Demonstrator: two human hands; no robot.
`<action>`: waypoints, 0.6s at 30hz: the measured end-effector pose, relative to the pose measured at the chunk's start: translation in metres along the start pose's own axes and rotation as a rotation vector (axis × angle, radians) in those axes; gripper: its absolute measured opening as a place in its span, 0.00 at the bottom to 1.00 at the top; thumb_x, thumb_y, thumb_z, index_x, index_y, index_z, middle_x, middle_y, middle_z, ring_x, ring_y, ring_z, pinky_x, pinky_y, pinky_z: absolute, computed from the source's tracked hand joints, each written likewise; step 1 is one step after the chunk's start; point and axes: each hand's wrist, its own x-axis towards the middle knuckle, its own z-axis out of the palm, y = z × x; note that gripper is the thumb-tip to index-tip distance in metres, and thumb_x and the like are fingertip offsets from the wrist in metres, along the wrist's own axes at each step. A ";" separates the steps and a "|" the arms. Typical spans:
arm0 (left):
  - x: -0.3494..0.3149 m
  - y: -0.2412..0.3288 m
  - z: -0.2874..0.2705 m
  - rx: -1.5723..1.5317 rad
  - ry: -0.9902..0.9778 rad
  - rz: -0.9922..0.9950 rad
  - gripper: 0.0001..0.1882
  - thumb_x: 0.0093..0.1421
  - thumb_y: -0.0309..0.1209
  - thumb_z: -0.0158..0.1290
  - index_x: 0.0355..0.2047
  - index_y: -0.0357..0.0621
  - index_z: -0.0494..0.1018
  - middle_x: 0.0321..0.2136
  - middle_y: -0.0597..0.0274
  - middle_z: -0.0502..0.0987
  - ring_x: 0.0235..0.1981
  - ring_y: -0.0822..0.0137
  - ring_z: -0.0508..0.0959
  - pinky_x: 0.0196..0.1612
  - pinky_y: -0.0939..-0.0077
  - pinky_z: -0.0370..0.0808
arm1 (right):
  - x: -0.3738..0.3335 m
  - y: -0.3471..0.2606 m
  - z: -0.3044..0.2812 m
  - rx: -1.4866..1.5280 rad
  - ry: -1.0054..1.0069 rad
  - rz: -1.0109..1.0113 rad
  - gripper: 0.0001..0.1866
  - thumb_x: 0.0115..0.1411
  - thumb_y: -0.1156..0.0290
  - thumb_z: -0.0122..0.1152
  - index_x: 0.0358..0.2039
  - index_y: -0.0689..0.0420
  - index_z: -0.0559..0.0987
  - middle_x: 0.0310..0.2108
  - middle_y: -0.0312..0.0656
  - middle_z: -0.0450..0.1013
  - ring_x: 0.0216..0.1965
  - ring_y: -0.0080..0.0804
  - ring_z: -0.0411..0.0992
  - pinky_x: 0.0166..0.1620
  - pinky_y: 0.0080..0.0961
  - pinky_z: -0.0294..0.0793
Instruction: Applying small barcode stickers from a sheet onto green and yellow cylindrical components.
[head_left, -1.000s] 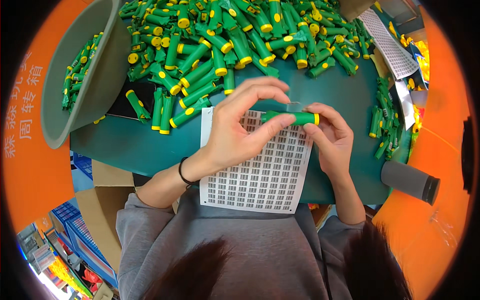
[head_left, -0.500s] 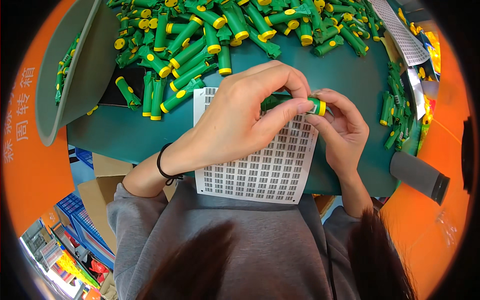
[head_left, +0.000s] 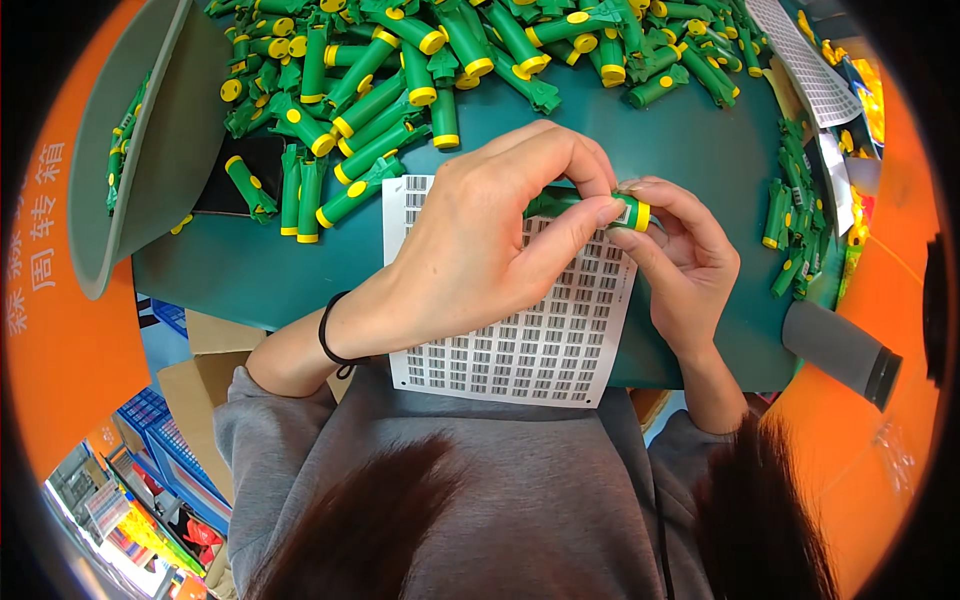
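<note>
A green plastic tube with a yellow end ring (head_left: 641, 216) is held between both hands above a white sheet of barcode labels (head_left: 500, 385). My left hand (head_left: 490, 225) reaches across from the left, its thumb and fingers closed on the tube's side. A small white label shows on the tube beside the left thumb tip. My right hand (head_left: 692, 255) grips the yellow end between thumb and fingers. Most of the tube's far end is hidden behind the left hand. The sheet lies at the table's near edge, partly under the left hand and forearm.
A large pile of green and yellow tubes (head_left: 380, 95) covers the table's far side. More tubes (head_left: 792, 215) lie at the right, near a grey cylinder (head_left: 840, 350). A grey-green bin (head_left: 180, 130) stands at the left. Another label sheet (head_left: 805, 65) lies far right.
Both hands keep nearly the same grip on the tube. The view has shifted very slightly.
</note>
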 end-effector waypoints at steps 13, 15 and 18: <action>-0.001 -0.013 0.000 -0.227 0.000 -0.294 0.06 0.61 0.26 0.63 0.35 0.39 0.77 0.34 0.62 0.81 0.37 0.75 0.80 0.41 0.79 0.76 | 0.000 -0.003 -0.003 -0.077 -0.011 -0.001 0.20 0.55 0.91 0.65 0.49 0.70 0.77 0.52 0.51 0.72 0.53 0.38 0.75 0.56 0.31 0.80; -0.002 -0.016 0.001 -0.384 0.063 -0.289 0.06 0.63 0.28 0.63 0.35 0.39 0.78 0.32 0.64 0.81 0.35 0.77 0.79 0.38 0.81 0.75 | 0.000 -0.002 -0.003 -0.077 -0.040 -0.036 0.20 0.56 0.91 0.65 0.50 0.70 0.77 0.52 0.50 0.73 0.53 0.38 0.75 0.57 0.33 0.80; -0.001 -0.009 -0.002 -0.385 -0.275 -0.401 0.14 0.70 0.38 0.56 0.38 0.38 0.80 0.23 0.72 0.76 0.25 0.83 0.73 0.27 0.85 0.68 | -0.003 0.003 -0.004 -0.037 -0.059 -0.021 0.23 0.53 0.91 0.66 0.50 0.68 0.75 0.52 0.51 0.73 0.52 0.36 0.75 0.56 0.31 0.78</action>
